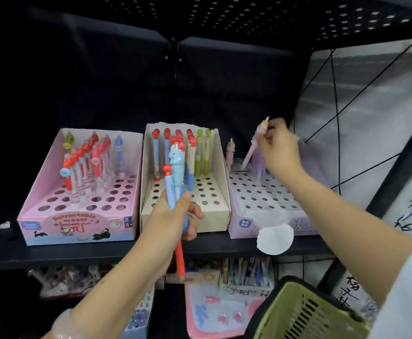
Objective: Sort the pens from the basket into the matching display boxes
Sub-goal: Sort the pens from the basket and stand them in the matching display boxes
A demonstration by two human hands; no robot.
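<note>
The black shelf runs at about chest height under both hands, so three display boxes sit side by side within easy reach, each tilted back with a grid of holes to stand pens upright.

The pink box, out beyond the left hand, holds a cluster of red, blue and green-capped pens near its rear. The cream box stands directly behind the left hand, its back rows filled with red- and green-topped pens. The lilac box lies under the right forearm and is mostly bare holes, with a few pale pens at the back, which I take to be why the pastel ones are headed there.

The green basket hangs low near the right elbow, close enough to dip into; I can't see what is left inside.

The left hand is closed round a small bunch of pens, a blue one, a red-tipped one and one with a light blue figure on top, held upright in front of the cream box like a reserve stock waiting its turn. The right hand pinches a single pink pen near its top, tip slanting down toward the rear holes of the lilac box, beside the pale pens already standing there. Gripping it high keeps the fingers out of those pens' way, I'd guess. It looks about to be slotted in, though it isn't seated yet.
</note>
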